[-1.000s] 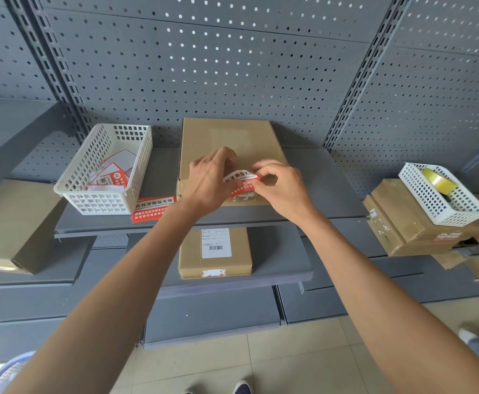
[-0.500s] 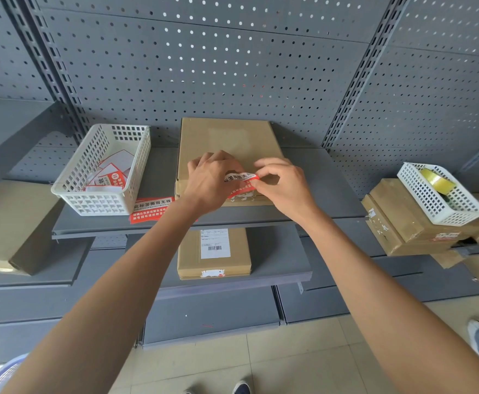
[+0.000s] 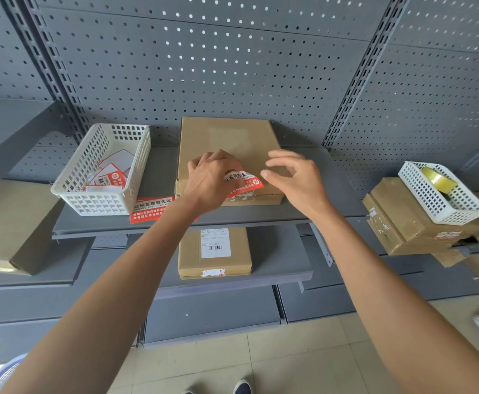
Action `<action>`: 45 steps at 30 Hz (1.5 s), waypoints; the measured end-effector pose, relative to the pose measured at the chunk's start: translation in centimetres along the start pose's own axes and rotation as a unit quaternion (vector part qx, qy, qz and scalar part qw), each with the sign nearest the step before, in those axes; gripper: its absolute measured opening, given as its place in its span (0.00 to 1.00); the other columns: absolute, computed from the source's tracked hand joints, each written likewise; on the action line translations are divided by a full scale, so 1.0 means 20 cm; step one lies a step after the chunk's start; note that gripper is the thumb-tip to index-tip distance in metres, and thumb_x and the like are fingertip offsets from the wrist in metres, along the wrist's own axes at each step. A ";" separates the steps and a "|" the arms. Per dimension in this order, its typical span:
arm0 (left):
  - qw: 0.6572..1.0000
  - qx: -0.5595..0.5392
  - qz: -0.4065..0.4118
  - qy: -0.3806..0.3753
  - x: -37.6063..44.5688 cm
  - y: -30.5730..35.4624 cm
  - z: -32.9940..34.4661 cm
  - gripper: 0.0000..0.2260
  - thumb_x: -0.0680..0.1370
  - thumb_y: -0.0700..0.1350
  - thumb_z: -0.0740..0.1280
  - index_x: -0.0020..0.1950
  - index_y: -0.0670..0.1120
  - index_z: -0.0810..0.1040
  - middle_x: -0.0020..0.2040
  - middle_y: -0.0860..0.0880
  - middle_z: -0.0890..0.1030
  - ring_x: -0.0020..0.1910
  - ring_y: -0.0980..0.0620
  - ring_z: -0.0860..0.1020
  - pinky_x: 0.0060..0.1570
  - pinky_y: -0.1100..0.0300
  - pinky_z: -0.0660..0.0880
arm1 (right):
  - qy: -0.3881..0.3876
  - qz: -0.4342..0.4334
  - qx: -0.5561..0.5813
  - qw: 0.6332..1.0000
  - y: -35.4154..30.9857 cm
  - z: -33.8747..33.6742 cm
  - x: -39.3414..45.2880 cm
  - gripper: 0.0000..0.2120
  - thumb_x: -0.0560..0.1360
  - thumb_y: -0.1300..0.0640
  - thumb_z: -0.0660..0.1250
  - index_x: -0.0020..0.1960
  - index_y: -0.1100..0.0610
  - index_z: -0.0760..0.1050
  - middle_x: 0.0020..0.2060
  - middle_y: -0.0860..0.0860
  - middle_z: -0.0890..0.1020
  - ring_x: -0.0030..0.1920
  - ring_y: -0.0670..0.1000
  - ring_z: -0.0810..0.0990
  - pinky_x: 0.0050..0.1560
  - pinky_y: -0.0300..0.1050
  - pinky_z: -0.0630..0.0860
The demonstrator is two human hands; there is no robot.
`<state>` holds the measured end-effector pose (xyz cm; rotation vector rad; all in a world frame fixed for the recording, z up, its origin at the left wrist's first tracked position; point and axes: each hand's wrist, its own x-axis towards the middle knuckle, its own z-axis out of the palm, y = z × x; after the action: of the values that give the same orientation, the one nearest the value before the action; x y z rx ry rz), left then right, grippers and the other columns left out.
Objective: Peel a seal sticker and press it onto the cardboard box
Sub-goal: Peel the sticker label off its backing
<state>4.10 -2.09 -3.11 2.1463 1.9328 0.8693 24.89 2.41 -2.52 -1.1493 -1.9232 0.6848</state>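
Pinched in the left hand (image 3: 208, 183), a red-and-white seal sticker (image 3: 242, 182) (reading "撕毁无效") curls over the cardboard box (image 3: 227, 143) at frame centre; right hand (image 3: 295, 180) hovers spread, empty.

White perforated basket (image 3: 102, 177) on grey shelf (image 3: 261, 214), labelled carton (image 3: 214, 253) on the shelf below, second basket (image 3: 443, 191) holding tape roll (image 3: 438, 179), pegboard backing (image 3: 232, 66)

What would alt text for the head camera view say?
A left hand holds a red and white sticker at the front edge of a cardboard box on a grey shelf, while the open right hand hovers beside it. A white basket sits to the left.
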 end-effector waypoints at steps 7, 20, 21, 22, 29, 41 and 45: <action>1.000 -0.010 0.001 0.005 0.00 -0.01 0.01 0.10 0.76 0.57 0.70 0.54 0.55 0.81 0.60 0.54 0.77 0.62 0.47 0.71 0.56 0.54 0.57 | -0.044 -0.042 -0.081 0.995 -0.01 0.06 -0.05 0.17 0.68 0.49 0.79 0.53 0.56 0.84 0.59 0.47 0.82 0.67 0.46 0.72 0.69 0.38 0.65; 1.000 -0.009 0.006 0.012 0.00 -0.03 0.02 0.09 0.76 0.52 0.71 0.56 0.55 0.81 0.61 0.54 0.77 0.60 0.47 0.73 0.56 0.54 0.57 | 0.005 -0.032 -0.101 0.994 -0.04 0.18 -0.06 0.08 0.72 0.55 0.74 0.37 0.53 0.77 0.54 0.45 0.83 0.64 0.49 0.74 0.74 0.63 0.58; 1.000 -0.008 0.007 0.011 0.00 -0.03 0.02 0.09 0.76 0.51 0.71 0.56 0.55 0.81 0.61 0.54 0.77 0.60 0.47 0.73 0.56 0.54 0.57 | 0.003 -0.029 -0.103 0.994 -0.04 0.18 -0.06 0.08 0.72 0.56 0.74 0.37 0.54 0.76 0.54 0.45 0.83 0.64 0.48 0.74 0.75 0.62 0.56; 1.000 -0.008 0.009 0.010 0.00 -0.03 0.02 0.09 0.76 0.51 0.71 0.57 0.55 0.81 0.61 0.54 0.77 0.61 0.47 0.73 0.57 0.53 0.58 | 0.002 -0.025 -0.103 0.994 -0.04 0.18 -0.07 0.08 0.72 0.56 0.73 0.37 0.54 0.76 0.54 0.45 0.83 0.65 0.48 0.73 0.75 0.62 0.55; 0.999 -0.031 0.010 0.010 -0.01 -0.03 0.01 0.17 0.74 0.48 0.72 0.61 0.56 0.73 0.56 0.55 0.79 0.56 0.47 0.74 0.55 0.53 0.59 | -0.006 -0.016 -0.096 0.995 -0.05 0.18 -0.07 0.08 0.72 0.57 0.73 0.37 0.56 0.76 0.55 0.44 0.83 0.66 0.47 0.73 0.76 0.63 0.52; 0.999 -0.030 0.024 -0.021 0.01 -0.07 -0.01 0.14 0.72 0.47 0.73 0.56 0.52 0.79 0.58 0.52 0.79 0.57 0.46 0.76 0.58 0.48 0.67 | -0.007 -0.004 -0.064 0.998 -0.05 0.18 -0.07 0.06 0.73 0.56 0.72 0.39 0.56 0.78 0.55 0.42 0.83 0.66 0.44 0.73 0.77 0.60 0.48; 0.997 -0.072 0.032 -0.022 0.00 -0.08 -0.02 0.09 0.70 0.46 0.72 0.50 0.52 0.80 0.54 0.52 0.79 0.51 0.47 0.78 0.59 0.43 0.72 | -0.011 -0.002 -0.063 0.998 -0.04 0.18 -0.07 0.05 0.73 0.56 0.72 0.40 0.56 0.78 0.55 0.42 0.83 0.66 0.43 0.73 0.77 0.61 0.48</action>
<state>2.55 -1.84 -3.45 2.1346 1.7343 0.9329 21.94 0.57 -4.31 -1.2197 -2.0113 0.5836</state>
